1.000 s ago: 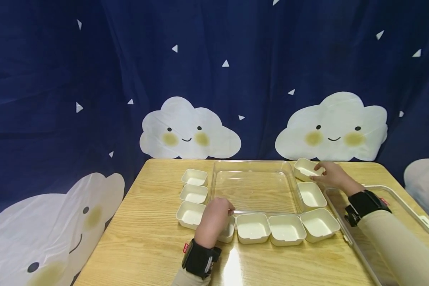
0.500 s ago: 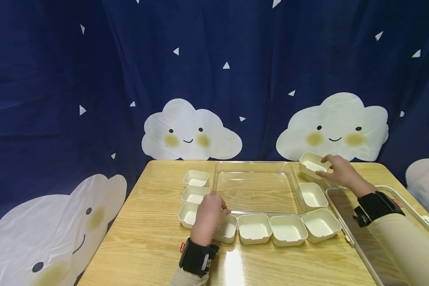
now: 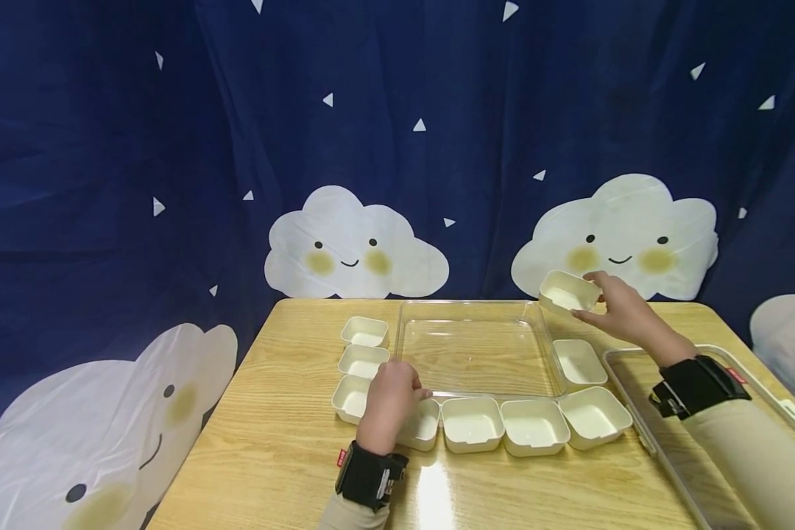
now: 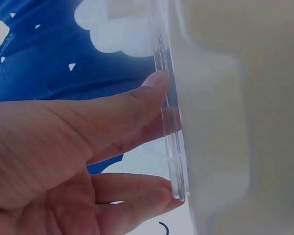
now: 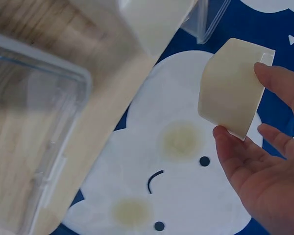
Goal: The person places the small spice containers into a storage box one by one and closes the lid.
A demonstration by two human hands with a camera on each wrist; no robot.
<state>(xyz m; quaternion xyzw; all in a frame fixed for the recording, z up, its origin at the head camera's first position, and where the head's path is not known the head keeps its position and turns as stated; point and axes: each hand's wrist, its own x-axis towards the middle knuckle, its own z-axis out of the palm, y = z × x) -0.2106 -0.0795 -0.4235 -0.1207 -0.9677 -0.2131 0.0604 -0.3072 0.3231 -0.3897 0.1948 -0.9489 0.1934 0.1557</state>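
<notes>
My right hand [image 3: 626,313] pinches the edge of a small cream bin [image 3: 568,288] between thumb and fingers. The bin hangs above the far right of the table, near the back right corner of a clear plastic box [image 3: 467,353]. In the right wrist view, the thumb and a fingertip touch the edges of the held bin [image 5: 232,85]. My left hand [image 3: 387,412] is at the box's front left corner. The left wrist view has its thumb and fingers on either side of the clear rim [image 4: 174,161], with a cream bin [image 4: 215,122] close beside it.
More cream bins line the box: three on the left [image 3: 363,361], several along the front [image 3: 472,425], one on the right [image 3: 579,362]. A clear lid with a pale rim [image 3: 662,449] lies at the right. A dark blue curtain [image 3: 477,147] hangs behind the table.
My right hand has raised the cream bin off the table, first rightward, then back left. My left hand has shifted slightly left at the box's front corner.
</notes>
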